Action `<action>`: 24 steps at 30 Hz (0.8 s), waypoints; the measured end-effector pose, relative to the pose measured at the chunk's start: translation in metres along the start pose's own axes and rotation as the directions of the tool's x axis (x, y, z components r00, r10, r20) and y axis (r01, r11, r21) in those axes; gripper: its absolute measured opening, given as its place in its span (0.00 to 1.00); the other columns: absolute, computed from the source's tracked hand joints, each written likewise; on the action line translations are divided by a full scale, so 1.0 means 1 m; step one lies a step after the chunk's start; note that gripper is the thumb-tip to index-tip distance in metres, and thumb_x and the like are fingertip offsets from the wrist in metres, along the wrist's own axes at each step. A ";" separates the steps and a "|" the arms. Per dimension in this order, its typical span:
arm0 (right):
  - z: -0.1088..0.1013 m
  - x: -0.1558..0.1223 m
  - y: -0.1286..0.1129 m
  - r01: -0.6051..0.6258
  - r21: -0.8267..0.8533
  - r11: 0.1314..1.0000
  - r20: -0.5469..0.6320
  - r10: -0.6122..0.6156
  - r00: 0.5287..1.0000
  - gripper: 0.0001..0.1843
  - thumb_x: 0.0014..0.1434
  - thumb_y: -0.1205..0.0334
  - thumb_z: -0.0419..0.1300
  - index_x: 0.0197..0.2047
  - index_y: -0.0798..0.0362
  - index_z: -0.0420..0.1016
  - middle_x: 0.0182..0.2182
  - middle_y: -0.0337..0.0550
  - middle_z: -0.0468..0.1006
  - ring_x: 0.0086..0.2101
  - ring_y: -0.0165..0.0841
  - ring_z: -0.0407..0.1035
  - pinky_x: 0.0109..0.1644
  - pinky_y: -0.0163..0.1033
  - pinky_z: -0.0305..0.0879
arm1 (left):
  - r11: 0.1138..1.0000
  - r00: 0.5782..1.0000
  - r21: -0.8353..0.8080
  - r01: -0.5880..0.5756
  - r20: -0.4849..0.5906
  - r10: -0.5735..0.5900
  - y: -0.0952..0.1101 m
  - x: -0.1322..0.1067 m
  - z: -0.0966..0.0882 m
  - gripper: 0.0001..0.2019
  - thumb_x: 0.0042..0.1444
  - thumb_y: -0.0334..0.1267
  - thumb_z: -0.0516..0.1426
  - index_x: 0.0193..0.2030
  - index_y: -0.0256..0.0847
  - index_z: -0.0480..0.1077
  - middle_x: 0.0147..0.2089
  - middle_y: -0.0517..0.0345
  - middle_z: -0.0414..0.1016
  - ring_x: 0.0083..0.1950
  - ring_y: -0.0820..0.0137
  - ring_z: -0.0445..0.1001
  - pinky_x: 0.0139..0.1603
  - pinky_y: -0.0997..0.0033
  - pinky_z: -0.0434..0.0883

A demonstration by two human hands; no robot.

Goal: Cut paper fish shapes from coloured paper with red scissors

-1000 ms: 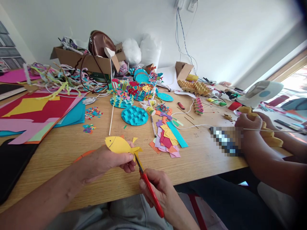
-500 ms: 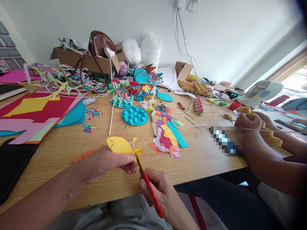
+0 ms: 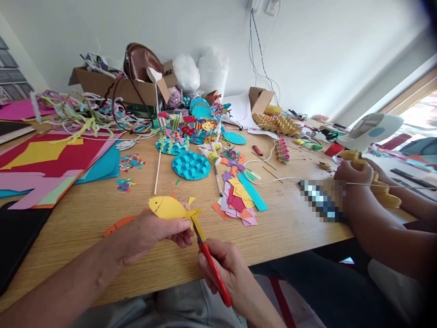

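Note:
A yellow paper fish (image 3: 168, 207) with a drawn eye and gill line is pinched in my left hand (image 3: 167, 230), near its tail. My right hand (image 3: 223, 264) is closed around the red handles of a pair of scissors (image 3: 214, 273). The blades lie at the fish's tail, where a narrow yellow strip hangs beside them. Partly hidden behind my left wrist, an orange paper fish (image 3: 119, 224) rests on the table. A small yellow paper scrap (image 3: 191, 200) lies just beyond the tail.
Coloured paper scraps (image 3: 239, 200) are piled to the right of my hands, beside a pen (image 3: 218, 181). A round blue paper piece (image 3: 191, 165) lies ahead. Coloured sheets (image 3: 37, 159) cover the left side. At right, another person's hands (image 3: 353, 175) hold yellow wavy material.
The view has shifted very slightly. My hands, the fish and the scissors keep nearly the same places, with the blades still at the tail.

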State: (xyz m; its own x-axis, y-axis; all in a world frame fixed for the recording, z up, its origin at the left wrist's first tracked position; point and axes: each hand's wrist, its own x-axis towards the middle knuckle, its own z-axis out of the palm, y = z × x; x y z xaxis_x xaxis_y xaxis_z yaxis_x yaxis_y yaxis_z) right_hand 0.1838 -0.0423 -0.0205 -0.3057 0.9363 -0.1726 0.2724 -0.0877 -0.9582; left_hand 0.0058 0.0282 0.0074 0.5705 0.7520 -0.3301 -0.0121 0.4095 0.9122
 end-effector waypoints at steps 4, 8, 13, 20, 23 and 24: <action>-0.002 -0.001 -0.003 -0.016 0.008 1.000 0.035 0.016 0.999 0.18 0.61 0.55 0.52 0.22 0.53 0.57 0.17 0.32 0.57 0.20 0.24 0.51 0.22 0.30 0.45 | 1.000 1.000 -0.010 -0.014 0.006 0.014 0.001 0.000 0.001 0.06 0.48 0.38 0.59 0.29 0.36 0.73 0.27 0.57 0.77 0.29 0.70 0.73 0.32 0.72 0.70; -0.009 -0.007 -0.004 -0.045 0.071 0.996 0.071 0.040 0.997 0.20 0.61 0.52 0.52 0.21 0.53 0.56 0.16 0.32 0.60 0.18 0.24 0.52 0.21 0.30 0.46 | 0.999 0.996 0.009 -0.043 -0.072 0.043 0.003 -0.001 -0.001 0.06 0.48 0.38 0.59 0.27 0.37 0.72 0.26 0.57 0.77 0.30 0.70 0.74 0.33 0.71 0.69; -0.018 -0.008 -0.004 0.037 0.195 0.980 -0.081 -0.021 0.997 0.21 0.53 0.44 0.58 0.24 0.53 0.61 0.17 0.32 0.60 0.19 0.25 0.52 0.22 0.31 0.48 | 0.995 0.989 0.065 -0.074 -0.120 0.082 0.003 -0.003 0.000 0.06 0.47 0.39 0.59 0.28 0.38 0.73 0.26 0.58 0.76 0.29 0.70 0.73 0.32 0.71 0.69; -0.008 0.021 -0.019 0.216 0.225 0.950 -0.322 -0.137 0.937 0.15 0.49 0.53 0.66 0.34 0.51 0.66 0.31 0.38 0.69 0.29 0.30 0.62 0.32 0.35 0.59 | 0.981 0.976 0.180 -0.066 -0.191 0.100 0.007 -0.001 0.018 0.04 0.44 0.37 0.59 0.23 0.40 0.71 0.20 0.61 0.72 0.24 0.70 0.69 0.27 0.71 0.68; -0.004 0.030 -0.023 0.223 0.305 0.926 -0.291 -0.132 0.947 0.17 0.46 0.54 0.67 0.32 0.51 0.63 0.27 0.36 0.67 0.28 0.29 0.62 0.30 0.34 0.59 | 0.978 0.978 0.193 -0.073 -0.178 0.108 0.006 -0.001 0.020 0.04 0.44 0.37 0.59 0.25 0.39 0.71 0.20 0.62 0.72 0.24 0.71 0.69 0.26 0.71 0.67; -0.003 0.032 -0.024 0.224 0.318 0.921 -0.286 -0.132 0.949 0.17 0.46 0.55 0.67 0.32 0.51 0.63 0.26 0.35 0.66 0.27 0.29 0.62 0.30 0.34 0.60 | 0.977 0.979 0.196 -0.078 -0.168 0.112 0.005 -0.002 0.019 0.04 0.44 0.37 0.59 0.25 0.39 0.71 0.20 0.62 0.72 0.24 0.71 0.69 0.27 0.71 0.67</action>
State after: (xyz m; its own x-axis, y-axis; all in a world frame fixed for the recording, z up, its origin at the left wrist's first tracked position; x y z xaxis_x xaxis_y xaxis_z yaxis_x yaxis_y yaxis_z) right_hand 0.1705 -0.0092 -0.0027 -0.0656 0.9974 0.0283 -0.1077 0.0211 -0.9940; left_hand 0.0204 0.0192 0.0172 0.4195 0.8692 -0.2616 0.1048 0.2398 0.9651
